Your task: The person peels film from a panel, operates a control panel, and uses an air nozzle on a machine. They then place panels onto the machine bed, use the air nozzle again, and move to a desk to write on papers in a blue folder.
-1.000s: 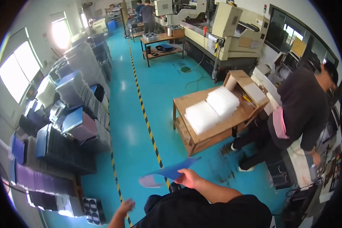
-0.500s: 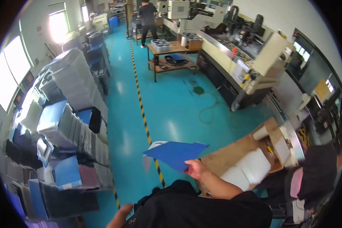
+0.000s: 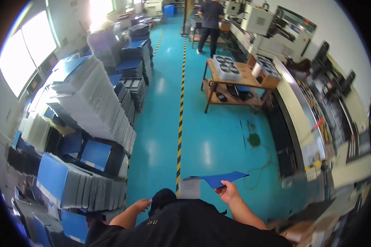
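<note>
Blue sheet (image 3: 218, 180): located in the right hand (image 3: 231, 195), in front of the torso and above the floor (image 3: 206, 144). The right fingers (image 3: 221, 190) are closed on its near edge, with the thumb over the upper face. The sheet extends to both sides of the grip, the longer portion to the left. A pale translucent panel (image 3: 189, 189) hangs below the left portion; whether the two are joined cannot be determined.

The left hand (image 3: 142, 205) is positioned beside the torso, well apart from the sheet. Its fingers are loosely extended and hold nothing visible.

Beyond the sheet, a black-and-yellow floor stripe (image 3: 180, 144) runs away along the aisle. Left side: blue-faced panels (image 3: 53, 179) stand in rows near the left hand, and a tall stack of pale sheets (image 3: 97, 92) rises behind them. Right side, farther forward: a wooden worktop (image 3: 247, 75) carries a tray with round dark openings (image 3: 226, 68). A long machine (image 3: 303, 109) lines the right wall. A person in dark clothing (image 3: 210, 20) stands beyond the worktop.
</note>
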`<state>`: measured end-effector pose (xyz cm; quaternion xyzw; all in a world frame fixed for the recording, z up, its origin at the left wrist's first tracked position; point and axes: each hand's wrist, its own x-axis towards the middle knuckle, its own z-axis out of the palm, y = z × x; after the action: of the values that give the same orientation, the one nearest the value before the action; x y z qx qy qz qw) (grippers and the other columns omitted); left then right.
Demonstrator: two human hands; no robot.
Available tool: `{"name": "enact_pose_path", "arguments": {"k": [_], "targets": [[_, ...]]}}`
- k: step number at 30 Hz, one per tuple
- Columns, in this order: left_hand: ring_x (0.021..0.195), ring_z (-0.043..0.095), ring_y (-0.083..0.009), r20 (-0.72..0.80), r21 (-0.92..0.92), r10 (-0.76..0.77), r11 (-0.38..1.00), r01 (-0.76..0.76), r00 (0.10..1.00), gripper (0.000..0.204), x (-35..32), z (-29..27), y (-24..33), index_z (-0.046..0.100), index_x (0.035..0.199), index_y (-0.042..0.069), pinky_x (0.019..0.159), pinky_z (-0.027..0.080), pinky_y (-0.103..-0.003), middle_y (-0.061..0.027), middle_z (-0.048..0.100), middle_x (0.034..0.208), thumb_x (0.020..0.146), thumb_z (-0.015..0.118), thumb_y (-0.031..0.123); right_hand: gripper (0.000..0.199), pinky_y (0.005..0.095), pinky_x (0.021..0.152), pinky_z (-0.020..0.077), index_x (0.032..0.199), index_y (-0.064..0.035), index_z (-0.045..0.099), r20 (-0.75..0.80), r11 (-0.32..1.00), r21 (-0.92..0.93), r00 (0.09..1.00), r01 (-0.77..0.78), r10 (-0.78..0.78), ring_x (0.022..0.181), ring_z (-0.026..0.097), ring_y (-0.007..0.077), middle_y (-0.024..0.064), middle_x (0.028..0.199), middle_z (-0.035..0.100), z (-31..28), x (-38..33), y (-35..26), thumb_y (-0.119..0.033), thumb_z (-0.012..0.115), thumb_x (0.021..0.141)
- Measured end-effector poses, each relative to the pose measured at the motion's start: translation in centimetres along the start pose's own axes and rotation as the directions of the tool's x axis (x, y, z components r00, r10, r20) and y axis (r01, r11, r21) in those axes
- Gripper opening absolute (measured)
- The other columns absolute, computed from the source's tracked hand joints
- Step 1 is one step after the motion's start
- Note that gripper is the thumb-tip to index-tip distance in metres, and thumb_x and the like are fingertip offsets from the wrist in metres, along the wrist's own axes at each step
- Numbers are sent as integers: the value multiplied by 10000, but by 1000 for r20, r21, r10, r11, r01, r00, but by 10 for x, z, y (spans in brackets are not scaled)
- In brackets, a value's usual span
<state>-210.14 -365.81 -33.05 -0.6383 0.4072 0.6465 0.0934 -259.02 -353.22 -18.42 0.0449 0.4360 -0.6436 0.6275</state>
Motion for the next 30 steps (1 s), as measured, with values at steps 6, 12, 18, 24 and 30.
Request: {"name": "enact_pose_path", "arguments": {"k": [6, 12, 18, 24, 30], "targets": [[1169, 607, -346, 195, -369, -128, 909, 193, 973, 665, 129, -38, 221, 567, 1386, 74, 949, 511, -510, -150, 639, 1321, 970, 570, 593, 345, 447, 843, 595, 1247, -6, 600, 88, 984, -180, 996, 2, 14, 988, 715, 295, 146, 1146, 707, 169, 237, -165, -142, 570, 932], [1228, 577, -383, 350, -179, -59, 975, 128, 935, 708, 232, -154, 476, 554, 1404, 73, 976, 500, -538, -171, 626, 1352, 964, 559, 627, 351, 436, 876, 599, 1250, -2, 596, 132, 995, -90, 991, 34, -22, 1006, 717, 296, 141, 1132, 713, 303, 443, -294, -72, 574, 906], [1381, 444, -415, 293, -75, -86, 991, 113, 952, 818, 355, -282, 772, 423, 1517, 83, 1071, 424, -582, -183, 460, 1521, 960, 536, 670, 386, 426, 874, 595, 1286, -15, 566, 186, 995, 9, 978, 96, -96, 1032, 709, 284, 128, 1159, 695, 413, 661, -441, -59, 574, 903], [1520, 250, -406, 290, -110, -102, 984, 139, 951, 905, 474, -370, 1011, 258, 1621, 195, 1175, 281, -593, -154, 294, 1652, 936, 536, 715, 350, 426, 851, 597, 1261, -25, 580, 219, 997, -72, 976, 36, -19, 1018, 707, 276, 113, 1148, 695, 538, 921, -593, -57, 565, 912], [1289, 550, -293, 130, -296, 125, 952, -82, 984, 758, 601, -422, 1190, 414, 1554, 186, 1053, 440, -521, -123, 530, 1468, 954, 590, 615, 310, 428, 787, 612, 1229, -32, 592, 311, 973, -230, 946, -13, 86, 959, 721, 268, 107, 1109, 709, 696, 1172, -745, -70, 564, 923]]}}
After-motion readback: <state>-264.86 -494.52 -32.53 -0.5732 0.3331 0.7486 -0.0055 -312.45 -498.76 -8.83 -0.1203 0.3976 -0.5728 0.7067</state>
